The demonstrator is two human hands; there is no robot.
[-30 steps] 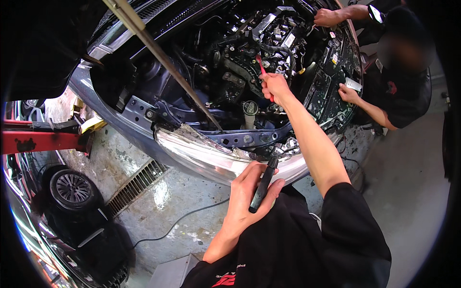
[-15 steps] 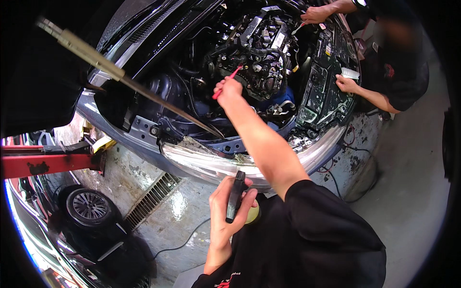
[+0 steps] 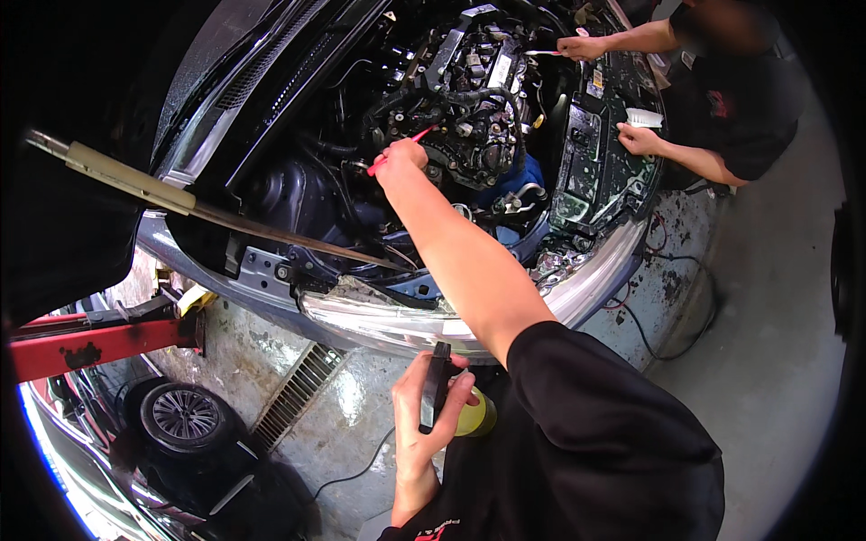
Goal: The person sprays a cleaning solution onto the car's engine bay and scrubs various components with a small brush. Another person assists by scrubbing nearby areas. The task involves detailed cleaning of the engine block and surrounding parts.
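Note:
My right hand [image 3: 402, 157] is closed round a slim red-handled brush [image 3: 421, 134] over the open engine bay. The brush's tip points at the near left part of the engine [image 3: 478, 108], and its head is hard to make out against the dark parts. Low in the view, close to my body, my left hand [image 3: 417, 410] grips a spray bottle by its black trigger head [image 3: 436, 388]. Its yellowish body [image 3: 479, 417] partly shows behind my fingers, against my black shirt.
A co-worker at the right leans over the front panel [image 3: 591, 171] with a thin brush [image 3: 543, 53] and a white brush [image 3: 644, 118]. A hood prop rod [image 3: 298, 239] slants across the left. Beyond the bumper are a red lift arm [image 3: 99, 347], floor grate [image 3: 298, 397] and cable [image 3: 695, 334].
My right hand has moved left with the brush, which now lies flatter. The co-worker's upper hand has shifted its brush. The whole view has turned slightly; my left hand keeps the spray bottle.

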